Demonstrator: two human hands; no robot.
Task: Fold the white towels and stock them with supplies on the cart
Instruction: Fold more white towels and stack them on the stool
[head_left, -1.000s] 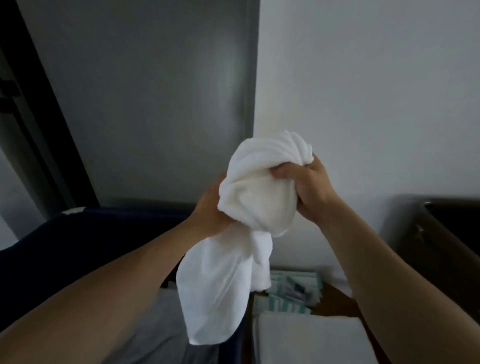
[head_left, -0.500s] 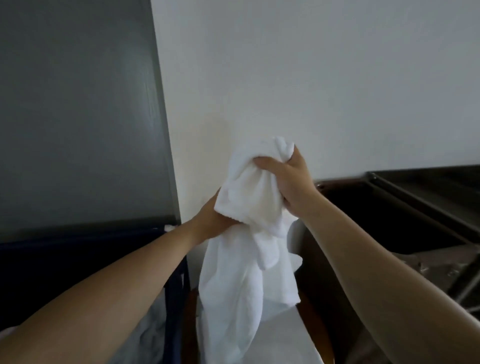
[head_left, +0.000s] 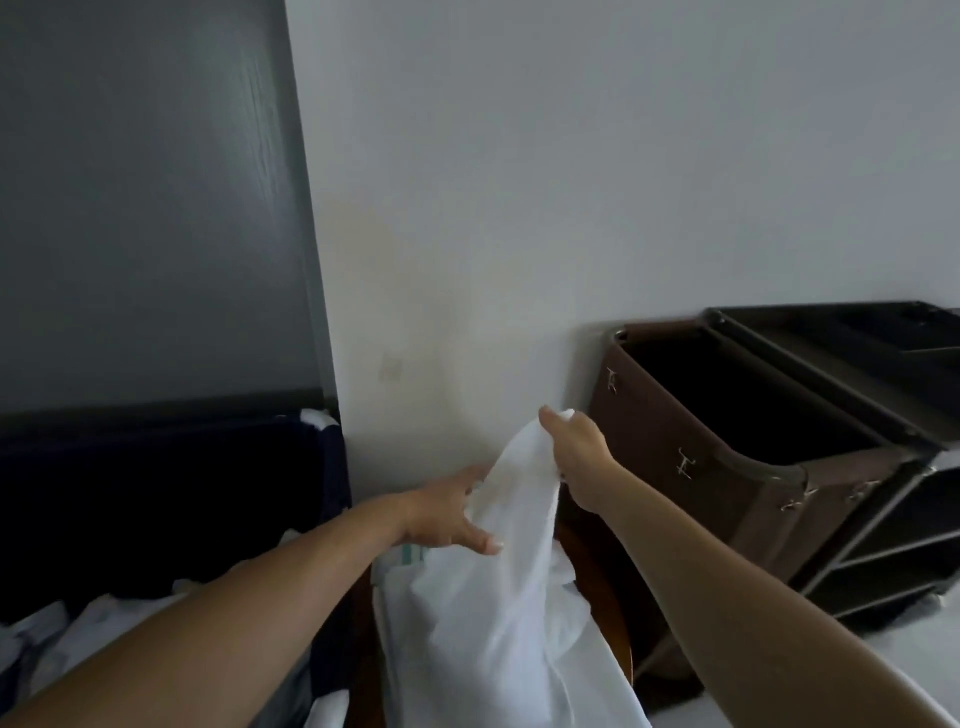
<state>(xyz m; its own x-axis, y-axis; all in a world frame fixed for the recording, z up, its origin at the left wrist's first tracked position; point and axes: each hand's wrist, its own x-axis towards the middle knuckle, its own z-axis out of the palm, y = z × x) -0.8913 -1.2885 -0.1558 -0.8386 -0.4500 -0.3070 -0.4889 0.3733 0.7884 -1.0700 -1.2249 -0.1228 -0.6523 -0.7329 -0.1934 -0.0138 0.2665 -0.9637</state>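
Since half a second ago the balled towel (head_left: 493, 623) has dropped from chest height and opened out, and your left grip (head_left: 447, 514) has let go of the bundle. Your right grip (head_left: 576, 452) now pinches the top edge, thumb over the cloth. Everything else hangs below it in a loose, creased sheet whose lower end is out of view. The left grip is spread wide, thumb against the cloth's near side and fingertips partly hidden behind it, clamping nothing. Expect the towel to be light, soft and limp: it will sag from whatever point you hold and keep no shape by itself. I judge a second corner along that top edge, level with the right grip, to be the place to take hold, so the cloth hangs flat for folding. A brown wooden desk (head_left: 613, 639) lies under the hanging cloth, and a teal-striped packet (head_left: 410, 555) sits just beneath the left grip. Right of the right grip stands the cart (head_left: 883, 519), its brown bag (head_left: 701, 447) open and dark inside, shelves beyond it. Left of the left grip is a dark bin (head_left: 156, 493). A pale wall (head_left: 571, 208) rises ahead.
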